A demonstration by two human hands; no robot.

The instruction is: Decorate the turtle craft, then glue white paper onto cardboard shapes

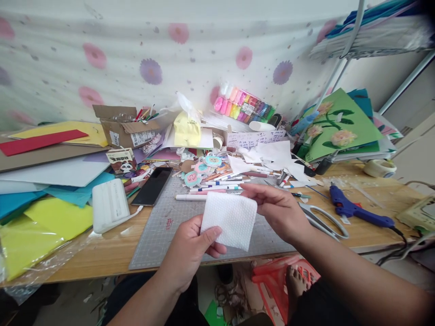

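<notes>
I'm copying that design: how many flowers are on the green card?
3: the top flower, the left flower below it, and the lower flower to its right. More may be hidden at the left edge of the green card.

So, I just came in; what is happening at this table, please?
The person's left-hand grip holds a white textured square, cloth or tissue, above the grey cutting mat. The right-hand grip is at the square's upper right edge; whether it touches is hard to tell. Marker pens lie beyond the square; scissors and a blue glue gun lie to the right.
</notes>
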